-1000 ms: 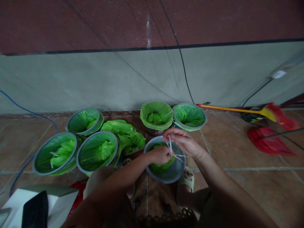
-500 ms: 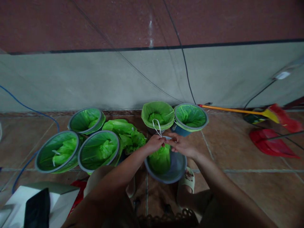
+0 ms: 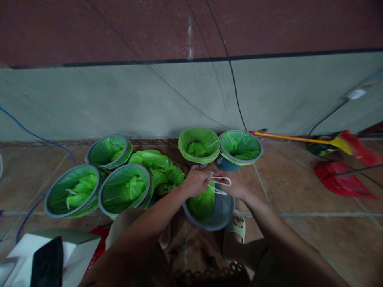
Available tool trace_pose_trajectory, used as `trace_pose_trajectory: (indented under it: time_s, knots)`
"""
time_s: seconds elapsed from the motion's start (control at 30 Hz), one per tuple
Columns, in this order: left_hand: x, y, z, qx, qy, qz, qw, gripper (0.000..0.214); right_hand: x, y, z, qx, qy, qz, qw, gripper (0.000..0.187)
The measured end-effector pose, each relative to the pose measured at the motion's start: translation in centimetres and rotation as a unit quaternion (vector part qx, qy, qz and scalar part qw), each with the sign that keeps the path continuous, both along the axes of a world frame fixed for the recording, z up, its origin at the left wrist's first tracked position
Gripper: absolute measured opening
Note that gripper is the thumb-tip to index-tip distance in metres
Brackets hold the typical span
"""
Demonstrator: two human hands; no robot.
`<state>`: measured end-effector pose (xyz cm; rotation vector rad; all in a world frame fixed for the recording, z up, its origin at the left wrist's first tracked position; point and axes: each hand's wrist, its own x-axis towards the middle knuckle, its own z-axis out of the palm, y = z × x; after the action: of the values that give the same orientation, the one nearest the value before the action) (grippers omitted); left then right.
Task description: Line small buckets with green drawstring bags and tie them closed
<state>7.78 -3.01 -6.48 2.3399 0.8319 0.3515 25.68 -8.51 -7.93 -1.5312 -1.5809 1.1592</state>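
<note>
Pinching the cord (image 3: pixel 220 193) in our left hand (image 3: pixel 196 182), we had our right hand (image 3: pixel 235 186) right beside it, grip unclear, above the bin (image 3: pixel 224 211) holding the green bag (image 3: pixel 202 205), no finished knot visible, while five other bins (image 3: pixel 229 164) already stood lined.

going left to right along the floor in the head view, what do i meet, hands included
Leftmost bin → second front bin → green plastic → left hand → right hand → red dustpan.
</note>
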Motion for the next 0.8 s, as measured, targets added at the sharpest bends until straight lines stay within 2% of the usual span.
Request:
trace_pose_trajectory:
  time_s: [0.1,0.27,0.37,0.53,0.67,0.73,0.8]
  knots:
    - [-0.3,-0.1,0.8,0.077,-0.002,-0.067,0.995,0.026,-0.3,0.3,0.2,0.015,0.077,0.006,0.997,0.019]
    - [-0.9,0.1,1.6,0.151,0.014,-0.099,0.983,0.024,-1.1,0.4,0.5,-0.088,0.188,0.002,0.978,0.022]
    - [-1.0,-0.1,1.9,0.188,-0.001,-0.089,0.978,0.024,-1.3,0.1,1.3,-0.131,0.218,-0.019,0.967,0.022]
    - [-0.9,-0.4,2.0,0.214,-0.023,-0.032,0.976,0.025,-1.2,-0.3,2.9,-0.149,0.227,-0.007,0.962,0.031]
    - [-0.8,-0.2,1.8,0.229,0.019,-0.023,0.973,0.031,-1.0,0.1,2.4,-0.092,0.155,-0.038,0.983,0.026]
    - [-0.7,-0.1,1.5,0.218,0.045,-0.017,0.975,0.030,-1.0,0.3,2.0,-0.025,0.037,-0.052,0.998,0.021]
    - [-0.6,-0.2,1.2,0.190,0.065,-0.007,0.980,0.026,-1.0,0.3,1.8,0.037,-0.111,-0.041,0.992,0.020]
